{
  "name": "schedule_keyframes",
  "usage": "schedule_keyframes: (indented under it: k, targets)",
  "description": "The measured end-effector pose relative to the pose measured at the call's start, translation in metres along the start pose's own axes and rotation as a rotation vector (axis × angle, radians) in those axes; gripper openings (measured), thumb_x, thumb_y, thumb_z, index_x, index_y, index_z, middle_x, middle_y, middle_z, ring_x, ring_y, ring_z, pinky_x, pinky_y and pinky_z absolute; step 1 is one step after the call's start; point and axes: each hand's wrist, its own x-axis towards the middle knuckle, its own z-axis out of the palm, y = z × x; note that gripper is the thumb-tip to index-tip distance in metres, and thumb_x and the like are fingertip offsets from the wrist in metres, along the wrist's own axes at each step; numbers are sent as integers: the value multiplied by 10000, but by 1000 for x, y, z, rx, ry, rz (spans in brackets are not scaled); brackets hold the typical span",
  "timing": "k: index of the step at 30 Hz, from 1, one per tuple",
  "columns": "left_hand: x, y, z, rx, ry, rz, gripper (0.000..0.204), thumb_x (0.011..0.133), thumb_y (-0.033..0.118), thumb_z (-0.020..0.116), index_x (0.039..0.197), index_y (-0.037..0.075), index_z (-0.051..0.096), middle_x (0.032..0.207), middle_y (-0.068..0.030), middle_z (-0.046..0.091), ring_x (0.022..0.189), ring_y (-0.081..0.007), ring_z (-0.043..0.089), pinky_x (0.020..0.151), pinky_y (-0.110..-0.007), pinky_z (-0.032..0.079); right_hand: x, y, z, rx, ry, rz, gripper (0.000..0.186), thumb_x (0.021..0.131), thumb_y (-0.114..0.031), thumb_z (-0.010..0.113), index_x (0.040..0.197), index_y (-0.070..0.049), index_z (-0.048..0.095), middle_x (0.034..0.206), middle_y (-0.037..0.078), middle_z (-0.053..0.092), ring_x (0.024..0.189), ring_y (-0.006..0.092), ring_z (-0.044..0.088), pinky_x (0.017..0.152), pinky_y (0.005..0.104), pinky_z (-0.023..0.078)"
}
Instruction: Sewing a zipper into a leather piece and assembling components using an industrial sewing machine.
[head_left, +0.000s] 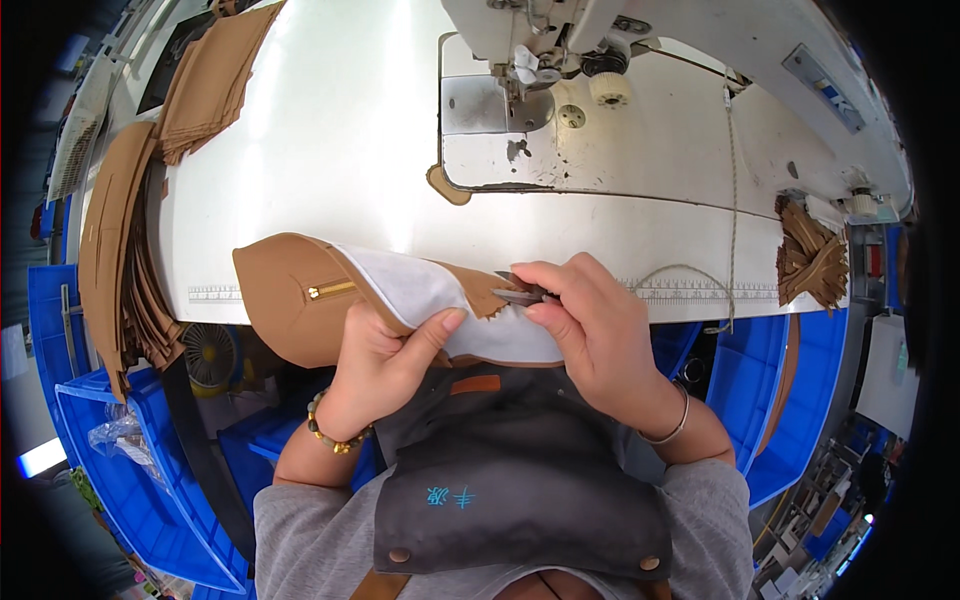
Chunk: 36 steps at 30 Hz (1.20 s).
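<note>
With bent fingers, the right hand (590, 315) is gripping dark snips (519, 297), and the left hand (390, 355) is pinching the brown fabric piece (285, 300) before the sewing machine (765, 50). Brown panels (215, 85) are lying left of this machine.

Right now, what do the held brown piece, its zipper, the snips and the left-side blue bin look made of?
Brown piece: probably matte fabric; it curls softly and has a zigzag-cut edge.
Zipper: likely gold-toned metal, judging by its shine.
Snips: probably dark metal; thin, rigid, pointed blades.
Blue bin: likely molded plastic; uniform color, stiff walls.
</note>
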Motion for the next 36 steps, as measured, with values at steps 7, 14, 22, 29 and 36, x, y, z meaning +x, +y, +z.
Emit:
schedule_keyframes:
  k: [7,14,22,29,36]
  targets:
    - [2,-2,0,52,-21,37,100,1000,51,699,1008,-38,744,833,-63,742,756,-124,674,685,-289,533,12,0,-19,265,61,75,237,1023,-128,655,1243,-40,671,941,118,654,774,258,643,677,329,503]
    - [2,-2,1,8,-13,26,105,1002,53,697,1015,-40,744,856,-65,750,771,-128,680,692,-293,537,10,-3,-20,158,-23,105,211,968,-134,715,1155,-47,670,937,101,680,724,249,664,635,344,511]
    - [2,0,-3,-44,-24,-44,114,999,62,712,1037,-39,749,884,-48,761,791,-95,674,691,-273,535,6,-2,-6,19,-30,30,166,922,-167,756,1051,-102,675,868,50,669,696,261,670,588,370,495]
    - [1,1,-4,-74,-10,-36,126,1003,66,712,1051,-42,754,893,-48,764,788,-88,672,679,-263,536,6,-1,-5,64,26,10,155,919,-168,761,1037,-100,687,818,54,654,670,253,650,576,365,478]
    - [2,0,-5,-81,-22,-36,123,1003,63,712,1049,-43,755,883,-47,762,773,-83,665,665,-261,531,8,2,-8,20,-6,-45,191,900,-186,770,1058,-107,695,802,47,625,652,247,618,559,359,464]
